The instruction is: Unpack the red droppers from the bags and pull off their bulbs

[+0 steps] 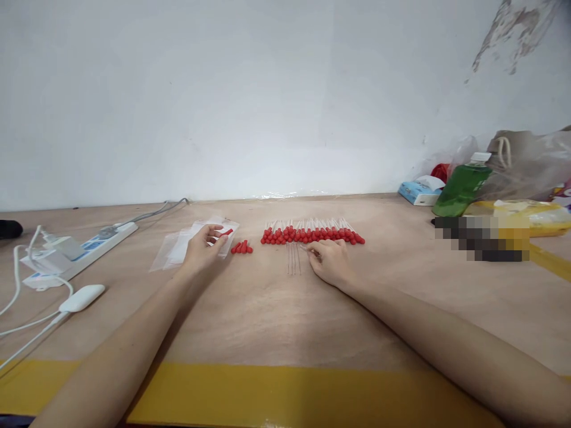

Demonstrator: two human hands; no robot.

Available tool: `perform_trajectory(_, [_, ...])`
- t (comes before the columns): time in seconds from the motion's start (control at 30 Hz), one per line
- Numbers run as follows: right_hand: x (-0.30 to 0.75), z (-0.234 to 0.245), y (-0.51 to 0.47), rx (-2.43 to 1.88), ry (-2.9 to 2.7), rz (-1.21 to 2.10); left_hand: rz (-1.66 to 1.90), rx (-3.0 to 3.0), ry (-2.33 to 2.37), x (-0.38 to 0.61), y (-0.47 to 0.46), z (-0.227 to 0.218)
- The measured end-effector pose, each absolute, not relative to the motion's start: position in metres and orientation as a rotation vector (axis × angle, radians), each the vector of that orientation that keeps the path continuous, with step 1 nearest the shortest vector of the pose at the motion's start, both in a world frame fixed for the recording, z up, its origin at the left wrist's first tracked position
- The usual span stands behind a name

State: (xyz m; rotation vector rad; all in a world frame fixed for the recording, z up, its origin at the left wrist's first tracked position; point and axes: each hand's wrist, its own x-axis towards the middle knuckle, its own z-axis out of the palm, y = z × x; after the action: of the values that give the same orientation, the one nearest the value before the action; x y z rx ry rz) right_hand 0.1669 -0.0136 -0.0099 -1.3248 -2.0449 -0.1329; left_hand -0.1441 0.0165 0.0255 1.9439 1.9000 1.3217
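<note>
Left hand in a pinch on soft red bulb; right hand likewise on thin clear tube.

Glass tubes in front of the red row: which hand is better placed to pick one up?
Right. The right hand lies just beside the tubes, fingers toward them. The left hand is farther off and already holds a red bulb.

A pixelated blur at right centre hides whatever lies on the wooden desk there. A black rounded object is cut off by the left edge, as are the white cables below it. Whether the right hand holds anything at its fingertips is too small to tell.
</note>
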Motion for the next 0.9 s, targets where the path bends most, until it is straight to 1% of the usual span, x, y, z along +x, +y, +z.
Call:
perform_trajectory(0.1, [0.162, -0.010, -0.014, -1.347, -2.080, -0.165, 1.224, 2.037, 1.878, -0.138, 0.018, 0.019])
perform_trajectory(0.27, [0.156, -0.008, -0.019, -1.332, -2.129, -0.165, 0.961, 2.173, 1.868, -0.132, 0.019, 0.016])
perform_trajectory(0.5, [0.155, -0.004, -0.024, -1.315, -2.183, -0.136, 1.071, 2.165, 1.980, -0.132, 0.013, 0.023])
perform_trajectory(0.63, [0.156, -0.006, -0.023, -1.311, -2.180, -0.122, 1.095, 2.271, 1.929, -0.123, 0.012, 0.027])
perform_trajectory(0.7, [0.156, -0.006, -0.023, -1.314, -2.174, -0.116, 1.053, 2.390, 1.839, -0.114, 0.015, 0.032])
perform_trajectory(0.8, [0.157, -0.006, -0.023, -1.315, -2.160, -0.105, 0.888, 2.562, 1.707, -0.098, 0.025, 0.038])
perform_trajectory(0.9, [0.158, -0.007, -0.022, -1.317, -2.132, -0.073, 0.764, 2.641, 1.691, -0.081, 0.040, 0.040])
